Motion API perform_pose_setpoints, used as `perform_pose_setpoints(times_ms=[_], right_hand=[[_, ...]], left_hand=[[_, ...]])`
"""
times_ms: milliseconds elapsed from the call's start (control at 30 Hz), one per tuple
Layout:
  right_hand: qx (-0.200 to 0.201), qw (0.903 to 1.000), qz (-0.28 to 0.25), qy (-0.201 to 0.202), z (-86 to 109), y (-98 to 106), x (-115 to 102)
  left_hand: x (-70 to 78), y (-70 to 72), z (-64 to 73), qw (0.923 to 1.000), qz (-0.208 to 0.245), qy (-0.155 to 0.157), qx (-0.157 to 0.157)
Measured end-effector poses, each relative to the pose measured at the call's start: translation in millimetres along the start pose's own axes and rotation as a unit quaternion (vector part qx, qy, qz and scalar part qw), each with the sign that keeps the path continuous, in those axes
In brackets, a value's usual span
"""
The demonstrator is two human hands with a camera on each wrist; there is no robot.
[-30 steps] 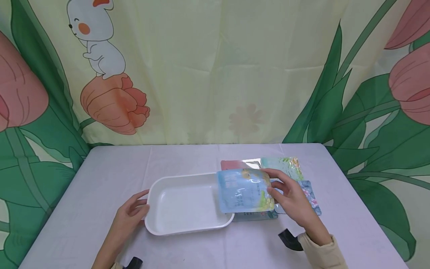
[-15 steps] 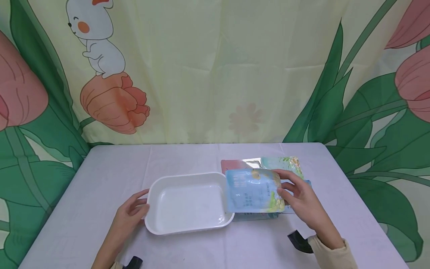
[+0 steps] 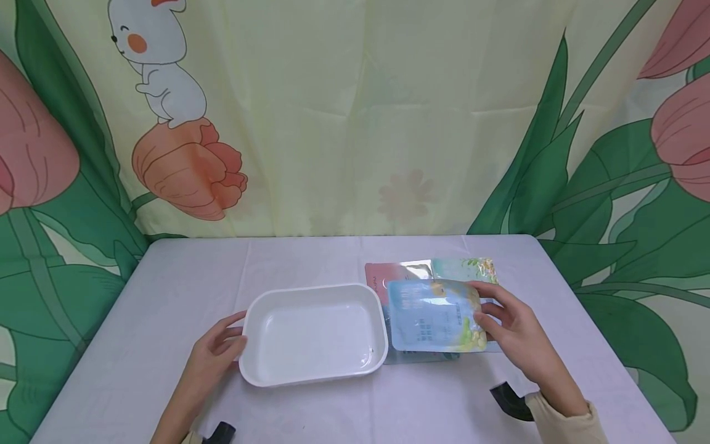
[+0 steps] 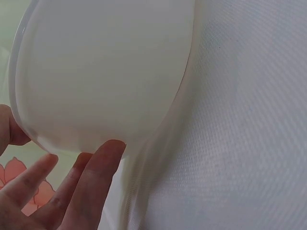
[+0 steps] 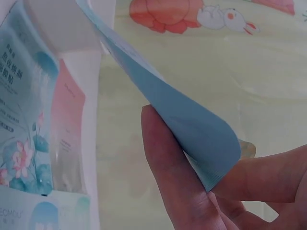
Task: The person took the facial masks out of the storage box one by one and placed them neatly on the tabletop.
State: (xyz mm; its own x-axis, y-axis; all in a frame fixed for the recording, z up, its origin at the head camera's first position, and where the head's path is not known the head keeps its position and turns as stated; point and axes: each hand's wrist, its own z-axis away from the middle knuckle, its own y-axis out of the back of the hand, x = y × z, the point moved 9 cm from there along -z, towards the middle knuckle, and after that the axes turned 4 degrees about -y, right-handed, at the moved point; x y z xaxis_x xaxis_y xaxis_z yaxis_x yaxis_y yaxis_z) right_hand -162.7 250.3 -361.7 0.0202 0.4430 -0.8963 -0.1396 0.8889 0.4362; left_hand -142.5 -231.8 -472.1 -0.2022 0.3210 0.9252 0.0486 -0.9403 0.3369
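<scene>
A light blue face mask packet point(image 3: 435, 316) with yellow-green fruit on its corner is pinched by my right hand point(image 3: 507, 327) at its right edge. In the right wrist view the packet point(image 5: 192, 129) bends, with one finger against its back and the thumb on the other side. It overlaps other flat packets in the head view. My left hand point(image 3: 216, 348) rests its fingertips on the left end of a white tray point(image 3: 313, 379), whose inside holds nothing. Seen from the left wrist, the spread fingers touch the tray's outer end wall point(image 4: 105, 86).
Under and behind the held packet lie a pink and silver packet point(image 3: 383, 276), a pale green floral packet point(image 3: 460, 268) and a teal packet point(image 3: 407, 357). A white cloth covers the table point(image 3: 310, 419). A printed curtain point(image 3: 333, 123) hangs behind it.
My right hand has carried the light blue packet to the right, from over the tray's right end to over the other packets. The left hand and the tray have stayed in place.
</scene>
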Motion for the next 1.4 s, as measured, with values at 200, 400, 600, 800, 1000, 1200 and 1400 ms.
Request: perform_pose_setpoints(times_ms=[200,400,600,800,1000,1200,1400], right_hand=[[-0.002,1.0000,-0.001,-0.006,1.9,5,4],[-0.004,0.9997,0.018,-0.017,2.2,7,10],[-0.021,0.9990,0.038,-0.011,3.6,3,17],[-0.041,0.9985,0.029,-0.020,3.1,-4,25],[-0.062,0.9974,0.015,-0.035,2.0,-8,33],[-0.074,0.9955,0.012,-0.059,2.3,-12,41],[-0.084,0.9946,0.014,-0.060,3.4,-15,45]], left_hand=[[1.6,-0.1,-0.2,1.0000,-0.004,-0.003,0.002],[1.7,-0.6,-0.7,1.0000,-0.002,-0.004,0.002],[1.6,-0.1,-0.5,1.0000,-0.001,-0.003,0.002],[-0.2,0.7,0.2,1.0000,0.001,0.007,0.003],[-2.1,0.5,1.1,1.0000,0.000,0.009,0.002],[-1.7,-0.1,1.0,1.0000,-0.004,0.008,0.003],[0.1,-0.2,-0.2,1.0000,-0.002,0.003,0.004]])
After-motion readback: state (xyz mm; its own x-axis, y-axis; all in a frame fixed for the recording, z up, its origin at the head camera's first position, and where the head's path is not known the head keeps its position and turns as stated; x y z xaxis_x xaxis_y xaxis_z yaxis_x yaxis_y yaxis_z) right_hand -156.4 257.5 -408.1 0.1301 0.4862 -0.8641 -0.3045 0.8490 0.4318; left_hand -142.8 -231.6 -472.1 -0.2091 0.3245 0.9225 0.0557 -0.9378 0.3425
